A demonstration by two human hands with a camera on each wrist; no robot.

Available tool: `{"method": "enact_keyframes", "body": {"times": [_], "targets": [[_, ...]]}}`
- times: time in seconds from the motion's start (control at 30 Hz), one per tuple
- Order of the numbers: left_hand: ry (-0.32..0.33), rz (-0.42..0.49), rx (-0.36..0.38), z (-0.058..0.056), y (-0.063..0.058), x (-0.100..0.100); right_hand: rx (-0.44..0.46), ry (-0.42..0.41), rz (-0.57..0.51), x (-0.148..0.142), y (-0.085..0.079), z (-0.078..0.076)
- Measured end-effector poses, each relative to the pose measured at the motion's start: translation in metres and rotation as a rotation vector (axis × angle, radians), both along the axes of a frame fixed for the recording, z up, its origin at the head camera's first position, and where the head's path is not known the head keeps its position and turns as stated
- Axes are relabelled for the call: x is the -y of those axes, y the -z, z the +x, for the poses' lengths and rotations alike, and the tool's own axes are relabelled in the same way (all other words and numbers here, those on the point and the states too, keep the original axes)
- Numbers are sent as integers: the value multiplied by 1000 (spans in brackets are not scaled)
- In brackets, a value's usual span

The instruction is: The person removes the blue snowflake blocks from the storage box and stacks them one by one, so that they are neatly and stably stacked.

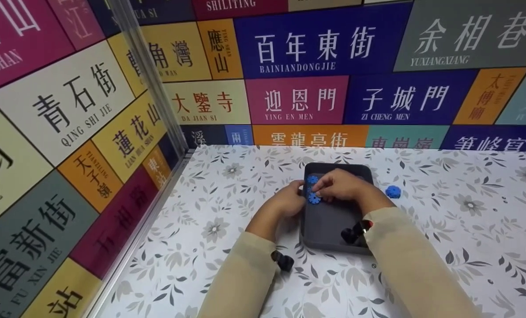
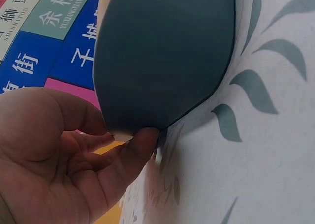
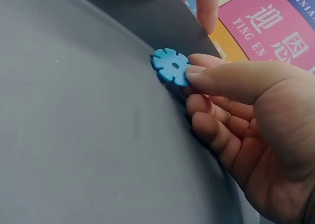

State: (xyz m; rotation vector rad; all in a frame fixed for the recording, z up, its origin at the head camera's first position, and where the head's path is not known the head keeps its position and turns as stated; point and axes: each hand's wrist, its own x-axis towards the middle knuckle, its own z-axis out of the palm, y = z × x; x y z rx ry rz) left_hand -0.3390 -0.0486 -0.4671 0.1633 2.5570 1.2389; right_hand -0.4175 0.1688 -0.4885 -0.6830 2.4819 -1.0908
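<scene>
My right hand [image 1: 340, 185] is over the left side of a dark grey tray [image 1: 338, 225]. Between thumb and fingertips it pinches a blue notched plastic disc [image 3: 170, 66], close to the tray's inner wall in the right wrist view. Blue discs [image 1: 312, 179] show around the fingertips in the head view, partly covered by the hand. My left hand [image 1: 289, 199] grips the tray's left wall from outside. In the left wrist view, its thumb and fingertips [image 2: 147, 138] pinch the edge of the tray wall [image 2: 167, 61].
A small pile of blue discs [image 1: 393, 191] lies on the floral tablecloth [image 1: 422, 176], right of the tray. Panels [image 1: 294, 99] with large lettering stand behind and on the left of the table. Both sleeved wrists carry small black cameras [image 1: 283, 260].
</scene>
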Motion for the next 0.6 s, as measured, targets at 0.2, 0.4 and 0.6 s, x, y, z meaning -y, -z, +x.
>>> {"method": "enact_keyframes", "body": {"times": [0.2,0.4,0.6], "targets": [[4,21,18,-1,0,0,16,82,-75,-3,-1,1],[6,23,24,-2,0,0,-11,159,-191,-1,-6,1],[8,32,7,-2,1,0,-102,253,-244,4,-16,1]]}}
